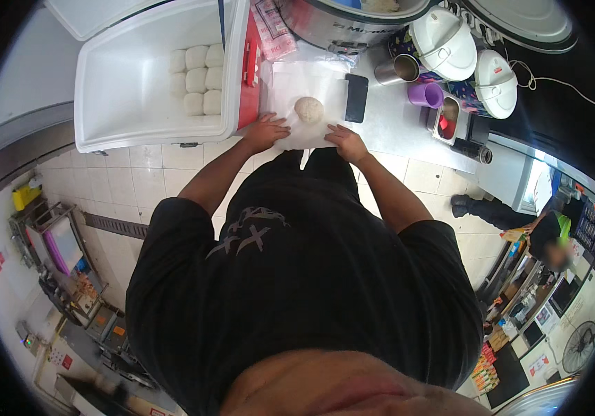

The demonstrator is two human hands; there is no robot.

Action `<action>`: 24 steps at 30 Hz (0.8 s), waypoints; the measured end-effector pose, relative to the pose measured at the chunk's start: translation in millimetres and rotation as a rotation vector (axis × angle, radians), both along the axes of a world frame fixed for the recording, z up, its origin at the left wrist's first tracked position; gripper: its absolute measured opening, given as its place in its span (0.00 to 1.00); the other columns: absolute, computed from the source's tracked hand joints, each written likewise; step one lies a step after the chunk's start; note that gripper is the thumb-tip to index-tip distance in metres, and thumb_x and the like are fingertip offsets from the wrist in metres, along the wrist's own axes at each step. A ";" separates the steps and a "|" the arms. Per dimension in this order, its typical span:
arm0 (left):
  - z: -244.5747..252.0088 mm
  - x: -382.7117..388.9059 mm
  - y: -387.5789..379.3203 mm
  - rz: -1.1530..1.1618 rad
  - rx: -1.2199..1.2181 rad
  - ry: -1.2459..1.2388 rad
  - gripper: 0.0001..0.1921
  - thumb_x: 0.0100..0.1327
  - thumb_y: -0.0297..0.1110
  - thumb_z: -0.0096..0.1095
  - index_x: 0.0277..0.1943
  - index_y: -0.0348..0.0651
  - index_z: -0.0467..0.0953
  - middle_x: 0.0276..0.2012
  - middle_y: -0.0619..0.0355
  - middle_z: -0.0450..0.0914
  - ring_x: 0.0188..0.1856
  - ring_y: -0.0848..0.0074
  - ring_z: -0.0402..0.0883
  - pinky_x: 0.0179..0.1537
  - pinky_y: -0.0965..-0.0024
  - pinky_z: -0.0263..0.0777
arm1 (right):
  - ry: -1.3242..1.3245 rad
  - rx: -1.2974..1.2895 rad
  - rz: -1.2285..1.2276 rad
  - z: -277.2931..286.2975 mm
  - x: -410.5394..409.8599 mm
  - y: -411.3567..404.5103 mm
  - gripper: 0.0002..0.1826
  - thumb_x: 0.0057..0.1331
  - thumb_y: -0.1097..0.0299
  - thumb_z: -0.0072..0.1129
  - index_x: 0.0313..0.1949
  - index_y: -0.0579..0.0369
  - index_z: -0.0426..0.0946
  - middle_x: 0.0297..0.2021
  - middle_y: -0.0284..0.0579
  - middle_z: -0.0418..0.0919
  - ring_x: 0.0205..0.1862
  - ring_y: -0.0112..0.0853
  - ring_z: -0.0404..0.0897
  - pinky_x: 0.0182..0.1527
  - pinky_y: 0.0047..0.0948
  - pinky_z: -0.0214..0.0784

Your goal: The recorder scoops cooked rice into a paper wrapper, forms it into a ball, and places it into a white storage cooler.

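Observation:
A round ball of cooked rice [309, 109] rests on a white sheet of paper [287, 86] at the counter's front edge. My left hand [268, 132] lies on the sheet's near left corner, its fingers spread and pointing inward. On the near right corner lies my right hand [344, 139], fingertips on the paper. Neither hand touches the ball. Left of the sheet, a large white-lined red cooler [146, 127] stands with its lid raised, and several white wrapped bundles [196, 80] are stacked in rows inside it.
A black phone [356, 98] lies right of the sheet. Behind stands a large rice cooker [339, 31]. To the right are a metal cup [397, 70], a purple cup [425, 95], lidded buckets [443, 44] and a metal container [445, 122]. Another person [542, 234] is far right.

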State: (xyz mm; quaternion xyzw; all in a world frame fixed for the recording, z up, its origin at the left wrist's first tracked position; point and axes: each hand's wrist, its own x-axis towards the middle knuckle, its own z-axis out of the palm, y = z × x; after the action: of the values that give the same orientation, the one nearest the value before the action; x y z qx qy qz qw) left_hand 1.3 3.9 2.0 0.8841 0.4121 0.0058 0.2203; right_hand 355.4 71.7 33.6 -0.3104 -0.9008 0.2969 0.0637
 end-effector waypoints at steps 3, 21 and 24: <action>-3.4 1.4 -2.7 0.273 -0.142 -0.257 0.22 0.60 0.25 0.63 0.59 0.46 0.83 0.58 0.54 0.86 0.67 0.61 0.78 0.70 0.50 0.67 | 0.148 -0.233 -0.187 8.7 -0.2 11.7 0.20 0.56 0.80 0.64 0.50 0.53 0.87 0.46 0.45 0.88 0.57 0.42 0.84 0.60 0.37 0.76; -5.5 73.3 53.3 1.384 0.124 -0.437 0.13 0.75 0.36 0.55 0.53 0.40 0.80 0.52 0.39 0.80 0.54 0.44 0.78 0.59 0.48 0.70 | 0.356 -0.887 -1.142 -64.9 -29.1 54.3 0.13 0.70 0.63 0.69 0.37 0.63 0.86 0.25 0.35 0.82 0.27 0.24 0.77 0.31 0.29 0.70; 34.7 87.8 43.1 0.912 0.306 -0.300 0.20 0.72 0.39 0.57 0.63 0.43 0.76 0.66 0.44 0.73 0.68 0.49 0.70 0.68 0.44 0.61 | 0.173 -0.516 -1.168 -71.3 -25.0 52.9 0.10 0.65 0.65 0.70 0.35 0.61 0.86 0.23 0.40 0.83 0.25 0.34 0.80 0.33 0.35 0.75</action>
State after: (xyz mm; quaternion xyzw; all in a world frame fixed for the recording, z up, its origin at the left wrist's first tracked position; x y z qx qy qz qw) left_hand 89.1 46.9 36.7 0.6256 0.7148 0.2889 0.1198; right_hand 330.4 124.6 -37.7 -0.7298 -0.4747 0.4445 0.2107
